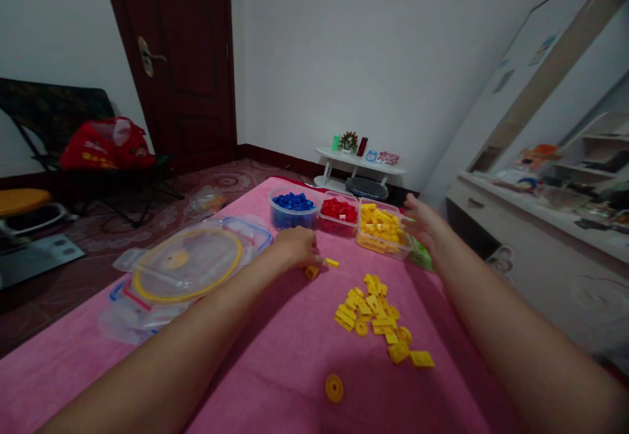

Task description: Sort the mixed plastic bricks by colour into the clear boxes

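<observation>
My left hand (296, 246) rests on the pink cloth (275, 349) with its fingers curled over a small yellow piece (311, 271); a second yellow piece (332, 263) lies just beside the fingertips. My right hand (426, 223) hovers with fingers spread next to the box of yellow pieces (382, 226) and holds nothing. A loose heap of yellow pieces (376, 316) lies between my arms, and a single yellow disc (334, 388) lies nearer to me.
A box of blue pieces (293, 207) and a box of red pieces (339, 214) stand left of the yellow box. Clear plastic lids (184, 267) are stacked at the left. A green thing (421, 256) lies at the table's right edge. A white dresser (535, 244) stands right.
</observation>
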`<state>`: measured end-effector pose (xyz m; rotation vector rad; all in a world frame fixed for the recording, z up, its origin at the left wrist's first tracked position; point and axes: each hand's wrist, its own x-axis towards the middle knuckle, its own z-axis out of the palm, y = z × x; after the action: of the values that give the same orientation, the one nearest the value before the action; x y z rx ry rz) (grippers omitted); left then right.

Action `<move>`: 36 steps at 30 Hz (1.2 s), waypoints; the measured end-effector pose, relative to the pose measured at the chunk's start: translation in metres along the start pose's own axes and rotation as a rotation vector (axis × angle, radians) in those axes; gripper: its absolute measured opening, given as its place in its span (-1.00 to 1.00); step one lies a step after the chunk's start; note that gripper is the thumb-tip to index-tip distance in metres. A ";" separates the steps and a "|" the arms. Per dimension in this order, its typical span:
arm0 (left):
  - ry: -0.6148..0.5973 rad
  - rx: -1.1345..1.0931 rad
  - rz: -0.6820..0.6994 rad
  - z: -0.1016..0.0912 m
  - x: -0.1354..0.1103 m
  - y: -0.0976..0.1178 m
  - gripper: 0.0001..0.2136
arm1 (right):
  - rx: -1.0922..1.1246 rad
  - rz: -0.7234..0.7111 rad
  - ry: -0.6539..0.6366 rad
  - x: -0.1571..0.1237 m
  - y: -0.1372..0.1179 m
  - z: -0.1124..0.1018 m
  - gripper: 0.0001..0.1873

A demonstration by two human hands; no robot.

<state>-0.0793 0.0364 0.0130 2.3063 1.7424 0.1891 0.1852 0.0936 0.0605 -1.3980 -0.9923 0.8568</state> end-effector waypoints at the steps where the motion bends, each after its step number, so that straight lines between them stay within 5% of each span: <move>1: -0.049 0.026 0.012 0.000 -0.002 0.000 -0.53 | -0.031 -0.024 -0.028 -0.012 0.003 0.001 -0.85; 3: -0.104 0.040 0.051 0.000 -0.005 0.002 -0.54 | -0.105 -0.069 -0.175 -0.043 0.010 0.004 -0.88; 8: -0.087 -0.001 0.117 0.008 -0.007 0.009 -0.72 | -0.554 -0.178 -0.781 -0.135 0.021 0.011 -0.81; 12: 0.040 -0.046 0.140 0.019 -0.005 0.011 -0.64 | -0.924 -0.383 -0.957 -0.193 0.019 0.011 -0.55; 15: 0.123 -0.062 0.180 0.027 -0.002 0.010 -0.52 | -1.055 -0.412 -0.992 -0.223 0.022 0.011 -0.45; 22: 0.173 0.032 0.251 0.043 -0.001 0.011 -0.60 | -1.020 -0.388 -1.091 -0.220 0.031 0.014 -0.89; 27: 0.189 0.039 0.294 0.048 -0.006 0.013 -0.71 | -1.157 -0.537 -0.783 -0.193 0.029 0.014 -0.87; 36: 0.196 -0.334 0.274 0.054 0.011 0.008 -0.77 | -1.419 -0.662 -0.700 -0.200 0.040 0.027 -0.77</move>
<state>-0.0550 0.0385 -0.0368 2.3208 1.3376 0.7199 0.0891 -0.0811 0.0085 -1.6357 -2.7315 -0.0306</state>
